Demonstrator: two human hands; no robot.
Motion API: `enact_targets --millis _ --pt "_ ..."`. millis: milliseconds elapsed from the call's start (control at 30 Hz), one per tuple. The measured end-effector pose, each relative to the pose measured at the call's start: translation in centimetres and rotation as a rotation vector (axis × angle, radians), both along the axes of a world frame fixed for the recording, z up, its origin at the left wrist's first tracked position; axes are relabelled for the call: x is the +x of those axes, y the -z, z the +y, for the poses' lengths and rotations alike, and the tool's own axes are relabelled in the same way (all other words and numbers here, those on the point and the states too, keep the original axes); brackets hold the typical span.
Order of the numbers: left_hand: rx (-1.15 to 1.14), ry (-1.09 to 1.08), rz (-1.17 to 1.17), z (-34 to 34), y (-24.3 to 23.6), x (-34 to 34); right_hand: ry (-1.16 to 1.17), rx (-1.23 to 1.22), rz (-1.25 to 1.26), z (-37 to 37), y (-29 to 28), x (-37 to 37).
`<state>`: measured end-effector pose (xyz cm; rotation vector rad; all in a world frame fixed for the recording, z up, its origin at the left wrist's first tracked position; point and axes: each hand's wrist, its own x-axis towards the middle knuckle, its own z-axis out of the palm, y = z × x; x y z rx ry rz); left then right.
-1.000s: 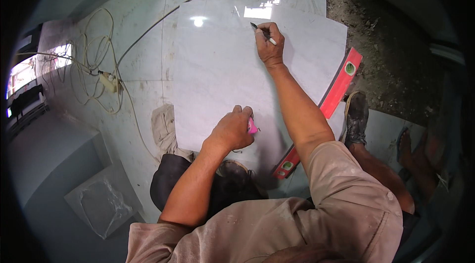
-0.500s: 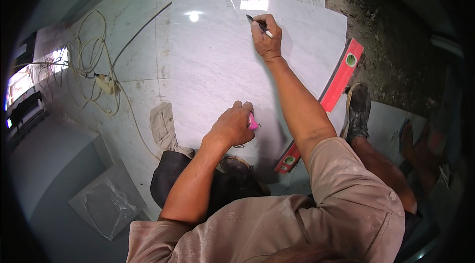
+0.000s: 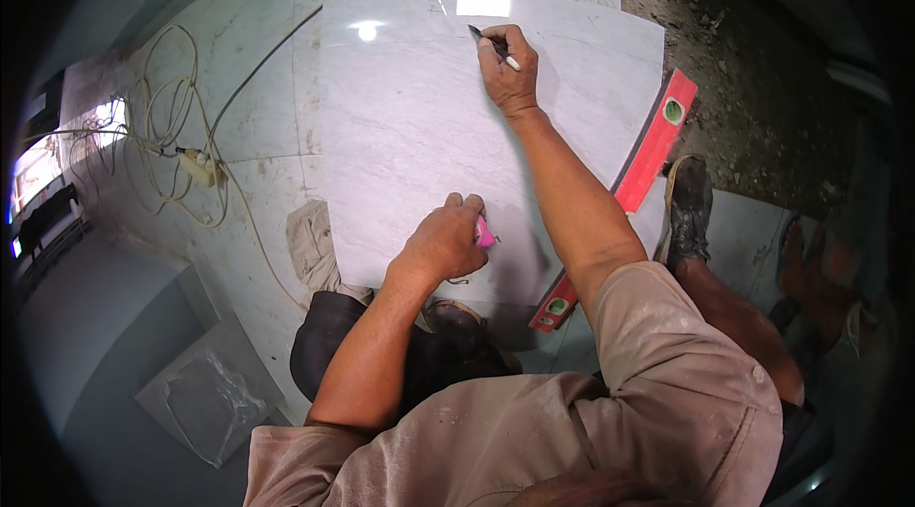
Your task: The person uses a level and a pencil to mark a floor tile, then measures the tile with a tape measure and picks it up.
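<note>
A large white glossy tile [image 3: 400, 135] with faint grey veining lies before me. Near its far edge my right hand [image 3: 510, 73] grips a black marker [image 3: 497, 49] with a white end, its dark tip pointing up and left close to the tile's surface. Whether the tip touches, I cannot tell. At the near part of the tile my left hand [image 3: 443, 238] is closed around a pink tape measure [image 3: 484, 234], partly hidden by the fingers. A red spirit level [image 3: 648, 164] slants along the tile's right side, its middle covered by my right forearm.
Looped pale cable and an extension socket [image 3: 198, 167] lie on the tiled floor at the left. A crumpled beige cloth [image 3: 312, 245] is by the tile's near left corner. Bare rubble ground [image 3: 762, 116] borders the right side. Another person's foot [image 3: 791, 254] shows at far right.
The view has shifted slightly. My right hand and the marker stay almost in place near the far edge; the left hand still holds the tape measure. The other person's foot at right has moved a little.
</note>
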<state>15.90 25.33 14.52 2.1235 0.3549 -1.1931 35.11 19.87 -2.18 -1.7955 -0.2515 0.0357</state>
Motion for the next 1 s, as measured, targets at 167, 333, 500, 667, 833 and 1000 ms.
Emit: enact_targets --millis 167,333,500,667,833,1000 --pt "-0.019 0.001 0.014 0.09 0.15 0.27 -0.016 0.010 0.008 -0.25 -0.15 0.11" --pt "-0.003 0.007 0.020 0.03 0.15 0.39 -0.019 0.016 -0.027 -0.35 -0.50 0.11" --pt "-0.005 0.006 0.028 0.22 0.19 0.43 -0.033 0.030 -0.046 -0.39 -0.02 0.16" --pt "0.001 0.008 0.037 0.23 0.27 0.36 -0.045 0.023 -0.057 -0.40 0.05 0.13" --pt "-0.009 0.013 0.017 0.38 0.45 0.13 -0.041 0.012 -0.075 -0.46 -0.09 0.09" --pt "-0.006 0.021 0.010 0.49 0.38 0.19 -0.054 -0.008 -0.098 -0.44 -0.05 0.16"
